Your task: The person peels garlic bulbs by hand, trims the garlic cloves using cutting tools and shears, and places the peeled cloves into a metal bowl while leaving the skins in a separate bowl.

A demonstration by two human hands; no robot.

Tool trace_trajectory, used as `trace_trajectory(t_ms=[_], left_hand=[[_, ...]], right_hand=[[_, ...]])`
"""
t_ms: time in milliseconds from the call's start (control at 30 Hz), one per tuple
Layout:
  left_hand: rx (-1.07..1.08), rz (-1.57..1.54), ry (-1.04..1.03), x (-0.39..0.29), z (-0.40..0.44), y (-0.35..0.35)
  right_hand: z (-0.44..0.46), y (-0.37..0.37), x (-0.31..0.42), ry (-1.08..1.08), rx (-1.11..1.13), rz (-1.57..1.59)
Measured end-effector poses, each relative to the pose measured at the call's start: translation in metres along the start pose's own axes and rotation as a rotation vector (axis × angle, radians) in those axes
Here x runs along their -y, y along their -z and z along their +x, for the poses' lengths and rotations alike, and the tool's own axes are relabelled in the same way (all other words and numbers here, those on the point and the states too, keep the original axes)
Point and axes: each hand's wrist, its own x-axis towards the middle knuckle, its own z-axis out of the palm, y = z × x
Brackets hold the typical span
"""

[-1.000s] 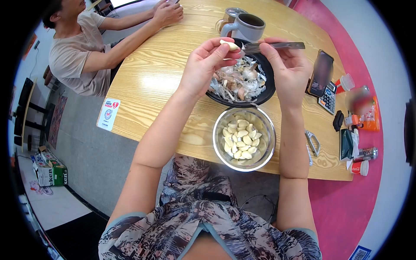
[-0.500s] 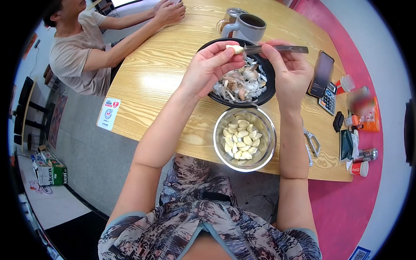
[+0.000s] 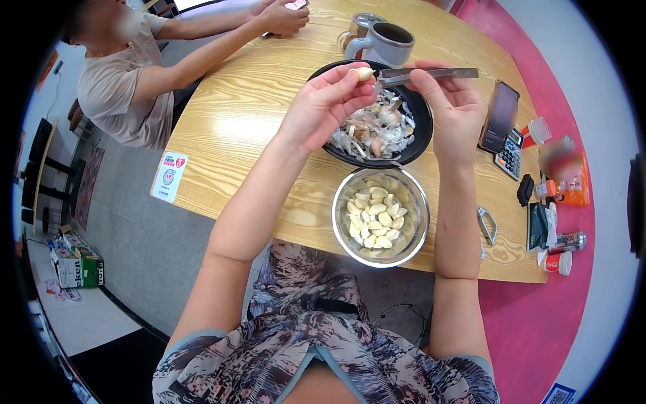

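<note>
A pale garlic clove (image 3: pixel 365 73) is pinched between the thumb and fingers of my left hand (image 3: pixel 328 101), above the far-left rim of a black plate (image 3: pixel 422 145). My right hand (image 3: pixel 452 101) is closed around a slim flat metal tool (image 3: pixel 457 73), either a small knife or tweezers. Its left end is close to the clove; I cannot tell whether they touch. Papery garlic skins (image 3: pixel 377 131) lie heaped on the plate under my hands. Nearer me, a shiny metal bowl (image 3: pixel 422 225) holds several peeled garlic cloves (image 3: pixel 378 217).
A grey mug (image 3: pixel 390 46) and a glass cup (image 3: pixel 362 25) stand beyond the plate. On the right lie a phone (image 3: pixel 499 118), a calculator (image 3: pixel 509 156), scissors (image 3: pixel 487 225) and a red cup (image 3: pixel 558 262). Another person (image 3: pixel 128 87) sits at the table's left side (image 3: pixel 222 135).
The clove has turned slightly in my left fingers, and the metal tool has shifted a little. The other person's hands have moved to the right, with a phone now showing in them.
</note>
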Motion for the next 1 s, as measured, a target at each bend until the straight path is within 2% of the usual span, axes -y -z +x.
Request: trace_trajectory(t_ms=[133, 567, 733, 867, 933, 1000], left_hand=[[0.079, 0.024, 0.011, 0.002, 0.0, 0.001], [0.091, 0.016, -0.011, 0.004, -0.002, -0.004], [0.054, 0.053, -0.029, 0.007, -0.001, -0.003], [0.005, 0.053, -0.037, 0.007, -0.001, -0.003], [-0.086, 0.053, 0.009, 0.004, -0.001, -0.002], [-0.088, 0.027, 0.005, 0.003, 0.0, -0.002]], right_hand=[[0.0, -0.002, -0.004, 0.021, 0.003, 0.038], [-0.003, -0.004, -0.001, 0.035, -0.028, 0.056], [-0.006, -0.005, 0.003, 0.078, -0.013, -0.054], [-0.007, -0.005, 0.003, 0.073, 0.066, -0.014], [-0.008, -0.004, 0.006, -0.008, 0.13, 0.026], [-0.006, -0.001, 0.007, -0.027, 0.137, 0.016]])
